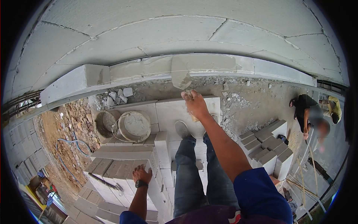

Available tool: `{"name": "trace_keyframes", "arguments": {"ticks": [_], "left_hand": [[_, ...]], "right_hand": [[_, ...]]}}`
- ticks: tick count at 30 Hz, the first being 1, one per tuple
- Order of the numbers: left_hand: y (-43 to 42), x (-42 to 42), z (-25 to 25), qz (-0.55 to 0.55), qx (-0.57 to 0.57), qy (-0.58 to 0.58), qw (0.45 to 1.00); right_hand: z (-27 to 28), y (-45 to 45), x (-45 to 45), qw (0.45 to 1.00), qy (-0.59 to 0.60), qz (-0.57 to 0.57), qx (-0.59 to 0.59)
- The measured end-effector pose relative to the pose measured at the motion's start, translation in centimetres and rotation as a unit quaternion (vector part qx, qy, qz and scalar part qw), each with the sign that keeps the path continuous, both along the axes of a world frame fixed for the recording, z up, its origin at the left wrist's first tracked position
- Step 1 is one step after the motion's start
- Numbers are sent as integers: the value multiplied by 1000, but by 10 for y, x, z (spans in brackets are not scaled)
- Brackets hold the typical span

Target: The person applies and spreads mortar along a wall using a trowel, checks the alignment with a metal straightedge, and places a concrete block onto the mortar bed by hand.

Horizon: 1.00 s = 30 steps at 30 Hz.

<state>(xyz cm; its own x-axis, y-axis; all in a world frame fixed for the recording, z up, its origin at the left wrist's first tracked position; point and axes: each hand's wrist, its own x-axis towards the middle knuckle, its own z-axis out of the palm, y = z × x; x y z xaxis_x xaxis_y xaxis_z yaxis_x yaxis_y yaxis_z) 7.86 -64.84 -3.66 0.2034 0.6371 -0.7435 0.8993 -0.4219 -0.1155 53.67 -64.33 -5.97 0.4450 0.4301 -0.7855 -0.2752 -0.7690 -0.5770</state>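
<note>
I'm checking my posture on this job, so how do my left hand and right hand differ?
Your right hand is closed around the trowel, while your left hand holds no tool, its fingers spread over the stacked blocks. The right is stretched out ahead; the left is lower, off to your left. The left wrist wears a dark watch; the right wrist is bare. Neither hand wears a glove.

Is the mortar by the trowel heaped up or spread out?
Spread out: the mortar forms a flat grey band along the block row, beside the trowel.
</note>
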Motion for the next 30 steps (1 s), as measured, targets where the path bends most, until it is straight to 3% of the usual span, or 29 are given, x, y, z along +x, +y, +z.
{"name": "trace_keyframes", "arguments": {"ticks": [4,12,15,19,24,30], "left_hand": [[1,-3,-1,5,-6,-9,1000],[4,-8,-3,16,-14,-25,999],[4,-9,-3,22,-13,-24,999],[6,-10,0,34,-19,-22,999],[5,-7,-2,23,-7,-25,999],[4,-8,-4,19,-10,-23,999]], "right_hand": [[-27,22,-32,993,-78,56,66],[-30,84,-88,992,-87,66,57],[-35,109,-107,975,-153,146,73],[-7,142,-134,978,-130,159,36],[-5,166,-149,960,-155,231,17],[-11,151,-129,954,-198,222,-24]]}}
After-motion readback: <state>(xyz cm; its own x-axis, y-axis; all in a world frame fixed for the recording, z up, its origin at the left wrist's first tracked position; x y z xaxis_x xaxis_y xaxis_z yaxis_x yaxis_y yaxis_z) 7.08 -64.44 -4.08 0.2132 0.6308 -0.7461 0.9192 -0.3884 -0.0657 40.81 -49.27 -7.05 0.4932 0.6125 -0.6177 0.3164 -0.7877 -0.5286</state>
